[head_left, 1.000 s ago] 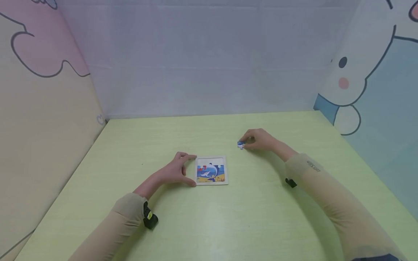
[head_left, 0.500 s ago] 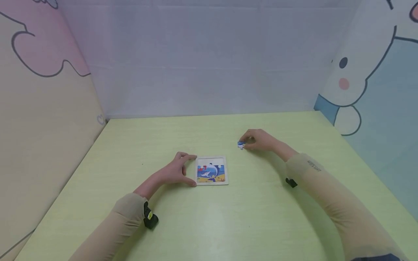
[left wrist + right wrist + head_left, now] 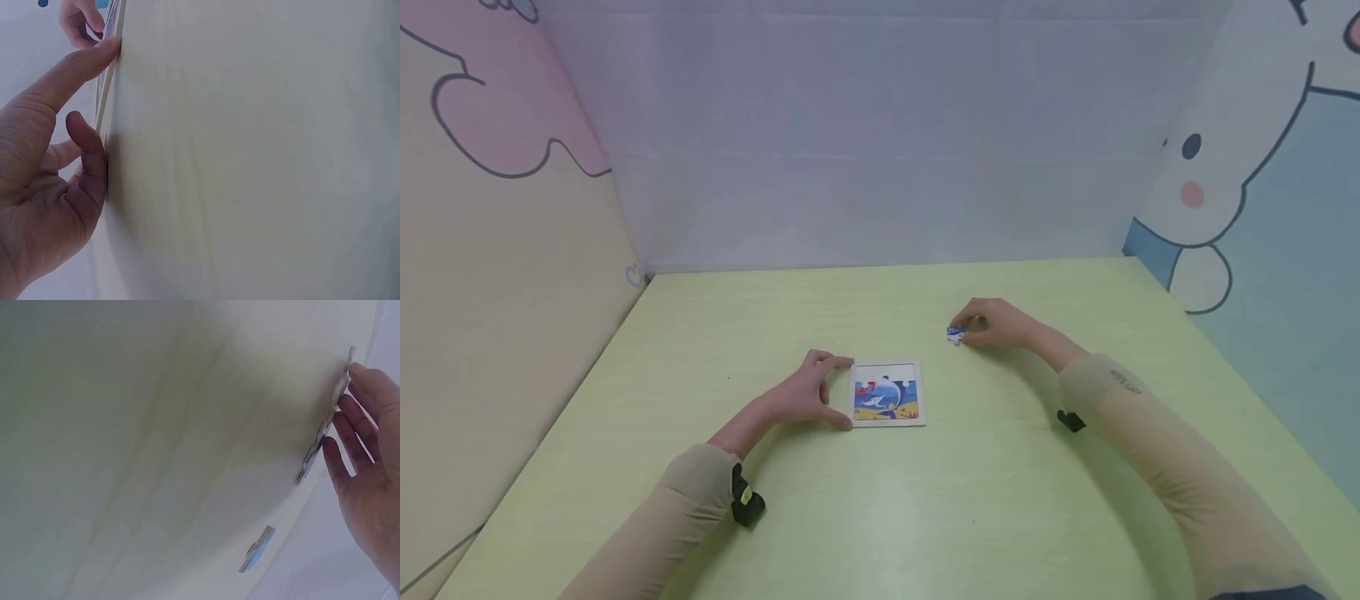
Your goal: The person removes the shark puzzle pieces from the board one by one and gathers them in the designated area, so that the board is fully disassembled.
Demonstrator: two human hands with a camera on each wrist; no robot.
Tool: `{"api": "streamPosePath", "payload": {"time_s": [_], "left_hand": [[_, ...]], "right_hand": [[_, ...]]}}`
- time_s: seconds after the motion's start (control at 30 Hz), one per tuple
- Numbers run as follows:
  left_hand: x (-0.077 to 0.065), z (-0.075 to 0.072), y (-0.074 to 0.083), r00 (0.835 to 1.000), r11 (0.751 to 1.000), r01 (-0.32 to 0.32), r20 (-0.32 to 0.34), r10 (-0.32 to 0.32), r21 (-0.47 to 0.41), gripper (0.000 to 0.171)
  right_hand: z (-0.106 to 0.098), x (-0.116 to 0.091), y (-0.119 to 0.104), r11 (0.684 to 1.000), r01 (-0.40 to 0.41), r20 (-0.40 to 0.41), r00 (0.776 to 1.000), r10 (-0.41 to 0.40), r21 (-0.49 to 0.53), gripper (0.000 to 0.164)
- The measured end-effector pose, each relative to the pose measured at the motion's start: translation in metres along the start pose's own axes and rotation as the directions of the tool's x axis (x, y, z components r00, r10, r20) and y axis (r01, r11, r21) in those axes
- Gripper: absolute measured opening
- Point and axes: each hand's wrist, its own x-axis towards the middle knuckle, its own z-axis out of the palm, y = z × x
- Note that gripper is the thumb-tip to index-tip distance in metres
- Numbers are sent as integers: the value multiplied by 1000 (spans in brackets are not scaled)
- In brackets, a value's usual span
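A square wooden jigsaw board with a dolphin picture lies mid-table in the head view, its top strip bare white. My left hand spans its left side, thumb at the near corner, forefinger at the far one. In the left wrist view, the thumb presses on the frame's edge. Farther right, my right hand has thumb and fingertips at a blue and white puzzle piece. The right wrist view shows a thin row of pieces at these fingertips, and a separate piece lying apart; the right hand hides them from the head view.
The pale yellow-green table has a white back wall behind it. Cartoon-printed panels stand at the left and right. Small black devices sit at both sleeve cuffs.
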Motion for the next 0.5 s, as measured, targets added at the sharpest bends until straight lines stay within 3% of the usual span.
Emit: {"api": "streamPosePath", "payload": {"time_s": [0.2,0.5], "left_hand": [[0,0,0,1000,1000,-6,2,6,-5,99],[1,0,0,1000,1000,-10,-2,10,3,99]], "right_hand": [[4,-1,-10,998,45,-58,997,-43,33,37],[22,3,-50,996,67,-89,994,-62,54,35]]}}
